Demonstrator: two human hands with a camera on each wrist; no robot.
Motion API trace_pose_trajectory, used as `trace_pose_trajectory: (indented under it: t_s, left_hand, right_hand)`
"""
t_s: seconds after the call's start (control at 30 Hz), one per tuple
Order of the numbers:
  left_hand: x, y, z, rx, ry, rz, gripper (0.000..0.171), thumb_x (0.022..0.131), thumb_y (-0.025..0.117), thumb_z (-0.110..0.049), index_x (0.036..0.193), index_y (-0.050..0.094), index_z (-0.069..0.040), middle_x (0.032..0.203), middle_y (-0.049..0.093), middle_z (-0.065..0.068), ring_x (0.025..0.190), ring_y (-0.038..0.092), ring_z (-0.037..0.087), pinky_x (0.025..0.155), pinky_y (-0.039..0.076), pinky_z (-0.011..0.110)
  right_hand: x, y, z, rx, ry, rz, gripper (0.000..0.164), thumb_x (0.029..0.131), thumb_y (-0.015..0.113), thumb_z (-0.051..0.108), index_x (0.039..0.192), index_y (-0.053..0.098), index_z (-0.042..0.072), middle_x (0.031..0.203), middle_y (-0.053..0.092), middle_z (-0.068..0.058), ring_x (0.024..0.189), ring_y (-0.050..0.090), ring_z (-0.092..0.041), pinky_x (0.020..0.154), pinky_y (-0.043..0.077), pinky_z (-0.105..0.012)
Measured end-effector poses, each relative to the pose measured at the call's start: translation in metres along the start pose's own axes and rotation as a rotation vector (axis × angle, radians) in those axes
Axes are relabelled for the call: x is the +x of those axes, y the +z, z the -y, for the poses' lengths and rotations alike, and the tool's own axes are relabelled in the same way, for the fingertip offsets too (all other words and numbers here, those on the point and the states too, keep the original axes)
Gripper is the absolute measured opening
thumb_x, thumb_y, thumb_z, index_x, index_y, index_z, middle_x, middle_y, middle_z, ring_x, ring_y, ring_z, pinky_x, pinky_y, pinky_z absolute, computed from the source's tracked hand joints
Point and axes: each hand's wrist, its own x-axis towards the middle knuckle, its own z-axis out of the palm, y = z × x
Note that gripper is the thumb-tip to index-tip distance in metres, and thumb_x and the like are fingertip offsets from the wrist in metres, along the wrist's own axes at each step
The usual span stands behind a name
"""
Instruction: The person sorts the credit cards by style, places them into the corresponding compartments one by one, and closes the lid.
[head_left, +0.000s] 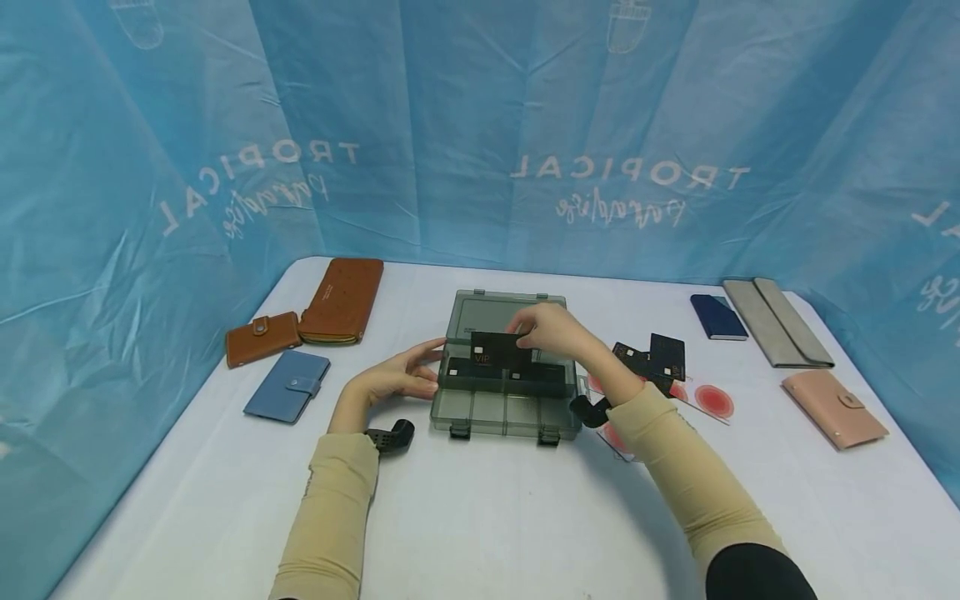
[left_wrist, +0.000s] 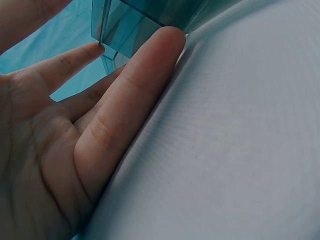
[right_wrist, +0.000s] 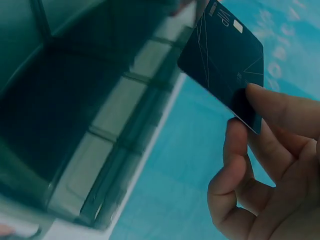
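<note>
Near the centre of the frame, a person's right hand (head_left: 552,327) is pinching a black card (head_left: 491,343) by its right end, thumb against fingers, over a tinted box (head_left: 487,408) on the white counter (head_left: 480,517). The left hand (head_left: 396,375) is touching the box's left side, fingers spread. The card is appearing light, thin and fairly stiff, unlikely to be breaking but perhaps slipping on its smooth faces; pinching both faces near one short end is probably offering the surest hold, leaving the far edge free.
</note>
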Motion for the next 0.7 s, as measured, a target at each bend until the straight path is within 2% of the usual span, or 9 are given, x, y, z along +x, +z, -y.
trace_pose_trajectory:
  t_s: [0.1,0.33,0.5,0.57,0.7]
  left_hand:
    - [0.000,0.001,-0.001,-0.002,0.005,0.005,0.088,0.081,0.069,-0.010,0.150,0.016,-0.021,0.150,0.018,0.014,0.110,0.047,0.026,0.085,0.047,0.035]
    - [-0.002,-0.002,-0.002,0.006,0.016,0.019,0.090,0.081,0.070,-0.012,0.150,0.014,-0.021,0.151,0.017,0.015,0.111,0.047,0.026,0.085,0.047,0.034]
    - [-0.001,-0.003,-0.002,0.013,0.011,0.020,0.090,0.081,0.070,-0.014,0.150,0.014,-0.022,0.151,0.017,0.014,0.112,0.047,0.026,0.087,0.046,0.036]
    - [-0.002,-0.002,-0.003,0.009,0.008,0.019,0.089,0.081,0.070,-0.013,0.150,0.014,-0.022,0.151,0.017,0.014,0.112,0.046,0.026,0.088,0.046,0.038]
    - [-0.002,0.001,-0.004,-0.010,0.004,0.019,0.087,0.082,0.068,-0.011,0.150,0.016,-0.023,0.150,0.019,0.013,0.113,0.047,0.028,0.089,0.045,0.039]
  right_hand:
    - [0.009,0.008,0.007,-0.065,-0.014,0.028,0.020,0.085,0.065,0.011,0.105,0.068,0.010,0.101,0.066,-0.010,0.093,0.060,-0.025,0.080,0.048,-0.039]
    - [0.027,0.026,0.017,-0.089,0.000,0.150,0.023,0.086,0.061,0.004,0.108,0.069,0.007,0.104,0.067,-0.010,0.076,0.064,-0.018,0.065,0.050,-0.028]
    - [0.035,0.035,0.017,-0.164,0.011,0.151,0.029,0.087,0.055,-0.003,0.108,0.069,0.009,0.106,0.067,-0.010,0.060,0.056,-0.013,0.056,0.043,-0.023]
    - [0.036,0.037,0.017,-0.197,0.002,0.152,0.030,0.087,0.054,-0.003,0.110,0.069,0.009,0.107,0.066,-0.009,0.062,0.053,-0.012,0.059,0.042,-0.025]
    - [0.033,0.038,0.018,-0.237,-0.016,0.191,0.032,0.087,0.057,0.002,0.118,0.063,0.008,0.106,0.064,-0.010,0.075,0.055,-0.016,0.066,0.044,-0.029]
